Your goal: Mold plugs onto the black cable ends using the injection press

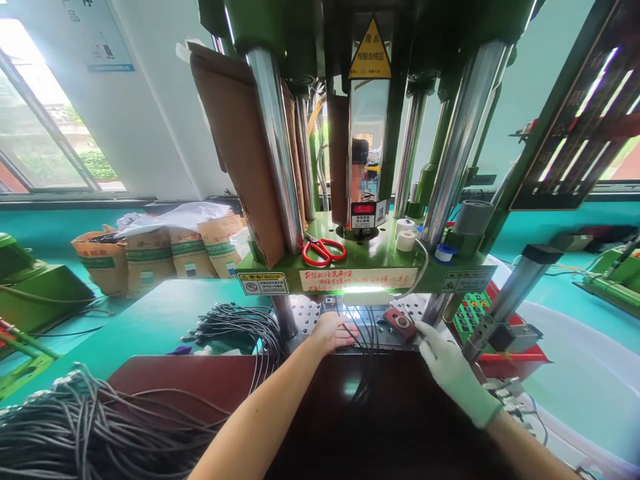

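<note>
Bare and with its fingers apart, my left hand (336, 334) lies at the front of the machine's metal plate (305, 319), beside several black cables (369, 337) that hang over the plate's front edge. My right hand (440, 353) wears a white glove; its fingertips are at the right end of a reddish-brown block (400, 323) with a round metal ring on top. Whether these fingers grip the block is too small to tell. A lit white lamp (367, 298) hangs just above the cables.
Red-handled scissors (324, 252) and tape rolls (405, 241) sit on the green press (370, 260). Black cable bundles (100, 427) lie at the left, more (240, 327) behind them. A red control box (515, 367) and a metal cylinder (520, 287) stand at the right.
</note>
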Demonstrator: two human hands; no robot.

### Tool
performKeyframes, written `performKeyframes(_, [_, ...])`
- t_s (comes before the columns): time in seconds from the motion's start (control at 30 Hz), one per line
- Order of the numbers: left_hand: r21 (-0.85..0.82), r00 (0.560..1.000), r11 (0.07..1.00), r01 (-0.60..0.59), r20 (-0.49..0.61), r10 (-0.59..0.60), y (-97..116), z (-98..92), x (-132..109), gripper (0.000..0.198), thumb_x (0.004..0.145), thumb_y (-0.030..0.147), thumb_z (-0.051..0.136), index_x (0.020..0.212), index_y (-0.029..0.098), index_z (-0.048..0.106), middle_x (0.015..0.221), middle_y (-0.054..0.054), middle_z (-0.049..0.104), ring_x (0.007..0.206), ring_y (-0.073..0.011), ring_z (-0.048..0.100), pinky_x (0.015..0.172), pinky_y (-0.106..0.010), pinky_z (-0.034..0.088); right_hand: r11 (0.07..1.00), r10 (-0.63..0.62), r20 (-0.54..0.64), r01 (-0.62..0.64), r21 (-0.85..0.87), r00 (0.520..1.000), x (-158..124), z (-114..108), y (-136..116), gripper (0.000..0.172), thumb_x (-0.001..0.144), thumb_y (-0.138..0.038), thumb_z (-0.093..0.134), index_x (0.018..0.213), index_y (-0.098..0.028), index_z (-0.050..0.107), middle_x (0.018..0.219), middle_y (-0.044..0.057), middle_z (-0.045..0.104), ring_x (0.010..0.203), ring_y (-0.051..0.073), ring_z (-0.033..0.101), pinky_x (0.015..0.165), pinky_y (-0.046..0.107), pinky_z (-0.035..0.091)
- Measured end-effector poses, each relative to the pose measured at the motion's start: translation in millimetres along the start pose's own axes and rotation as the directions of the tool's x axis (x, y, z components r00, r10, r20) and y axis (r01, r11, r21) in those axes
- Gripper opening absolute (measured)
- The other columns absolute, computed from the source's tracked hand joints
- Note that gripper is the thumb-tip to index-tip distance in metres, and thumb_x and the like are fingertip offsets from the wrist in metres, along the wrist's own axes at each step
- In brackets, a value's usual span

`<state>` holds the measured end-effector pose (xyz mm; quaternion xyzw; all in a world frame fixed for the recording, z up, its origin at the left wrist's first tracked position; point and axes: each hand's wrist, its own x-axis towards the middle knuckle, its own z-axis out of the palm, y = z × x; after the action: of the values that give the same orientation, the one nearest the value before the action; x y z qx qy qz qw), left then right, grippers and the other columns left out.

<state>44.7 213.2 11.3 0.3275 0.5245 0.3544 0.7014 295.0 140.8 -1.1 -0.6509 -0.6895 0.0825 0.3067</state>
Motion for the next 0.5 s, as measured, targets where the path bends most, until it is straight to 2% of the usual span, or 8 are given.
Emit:
performKeyframes(0.1, [0.027,0.999,0.999,-0.032,-0.019,0.033,0,-0.2,2,0.007,0.081,0.015,0.048,0.076,0.015,0.042,0.062,-0.005,0.062,0.053,-0.015,0.063,0.055,-0.026,0.05,0.982,0.007,0.038,0.0,-0.189,0.999,-16,-16,23,0.043,0.082,-0.023,0.03,0.12,-0.013,0.049,0.107,0.017,0.064,0.082,0.028,0.066,0.068,0.039,0.051])
performKeyframes(0.17, [0.051,0.997,0.997,-0.059,-0.042,0.061,-1,3.0,5,0.007,0.082,0.016,0.047,0.076,0.016,0.042,0.059,-0.003,0.06,0.051,-0.0145,0.062,0.053,-0.025,0.049,0.974,-0.014,0.065,0.028,-0.224,0.998,-18,-21,27,0.042,0.083,-0.021,0.031,0.12,-0.015,0.048,0.106,0.015,0.065,0.079,0.026,0.066,0.066,0.036,0.051])
performKeyframes(0.23, [0.078,0.992,0.993,-0.094,-0.079,0.101,-1,7.3,9,0.006,0.083,0.019,0.047,0.079,0.016,0.043,0.056,-0.001,0.058,0.049,-0.0138,0.061,0.05,-0.024,0.048,0.974,-0.062,0.097,0.081,-0.211,0.993,-14,-21,16,0.04,0.084,-0.022,0.033,0.121,-0.018,0.049,0.102,0.011,0.067,0.081,0.023,0.066,0.068,0.031,0.05])
performKeyframes(0.37, [0.163,0.96,0.971,-0.178,-0.19,0.208,-4,10.4,16,0.013,0.082,0.024,0.049,0.091,0.017,0.044,0.051,0.004,0.054,0.043,-0.012,0.056,0.046,-0.022,0.044,0.95,-0.064,0.198,0.121,-0.288,0.978,12,-4,-26,0.039,0.087,-0.018,0.033,0.123,-0.017,0.048,0.091,0.007,0.069,0.079,0.018,0.065,0.067,0.025,0.047])
performKeyframes(0.5, [0.286,0.908,0.923,-0.256,-0.256,0.331,-5,1.1,22,0.032,0.077,0.019,0.055,0.106,0.018,0.041,0.049,0.008,0.05,0.037,-0.0106,0.049,0.043,-0.022,0.04,0.928,-0.055,0.209,0.127,-0.35,0.976,51,23,-50,0.027,0.087,-0.016,0.038,0.105,-0.015,0.058,0.081,0.008,0.068,0.07,0.016,0.063,0.062,0.024,0.044])
